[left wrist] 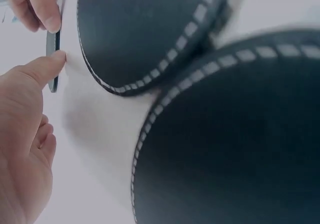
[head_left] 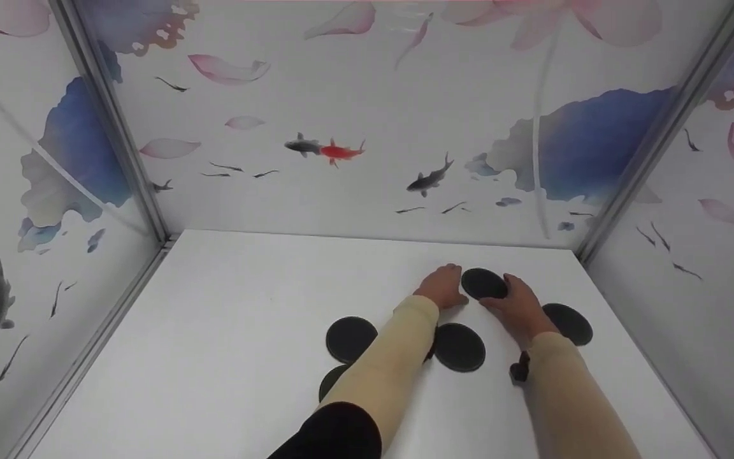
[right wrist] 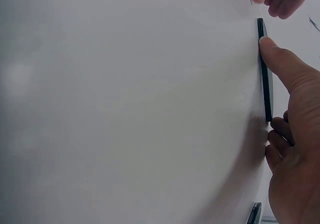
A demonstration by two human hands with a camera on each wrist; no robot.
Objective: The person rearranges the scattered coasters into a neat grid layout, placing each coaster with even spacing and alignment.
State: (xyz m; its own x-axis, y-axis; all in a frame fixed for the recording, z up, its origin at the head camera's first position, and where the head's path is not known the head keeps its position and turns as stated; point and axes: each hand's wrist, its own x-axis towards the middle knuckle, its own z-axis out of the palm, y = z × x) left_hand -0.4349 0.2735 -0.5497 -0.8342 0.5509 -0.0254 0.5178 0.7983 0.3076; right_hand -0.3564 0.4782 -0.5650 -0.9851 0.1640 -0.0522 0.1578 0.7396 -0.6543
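Note:
Near the back right of the white table, my right hand point(head_left: 520, 306) grips a round black coaster point(head_left: 483, 283) at its right side, thumb on the near edge and fingers on the far one. In the right wrist view, the coaster point(right wrist: 265, 73) appears edge-on between thumb and fingers. My left hand point(head_left: 442, 287) is at the coaster's left edge, thumb and fingers spread and uncurled around that side. Two more black coasters point(left wrist: 145, 33) with pale stitched rims fill much of the left wrist view. One coaster point(head_left: 460, 347) lies just beside my left forearm.
Another coaster point(head_left: 568, 324) lies right of my right wrist. Left of my left forearm is a coaster point(head_left: 351, 340), and below it a greenish-black one point(head_left: 332, 380), partly hidden by the sleeve. Printed panels point(head_left: 367, 115) wall the table point(head_left: 227, 331) at back and sides.

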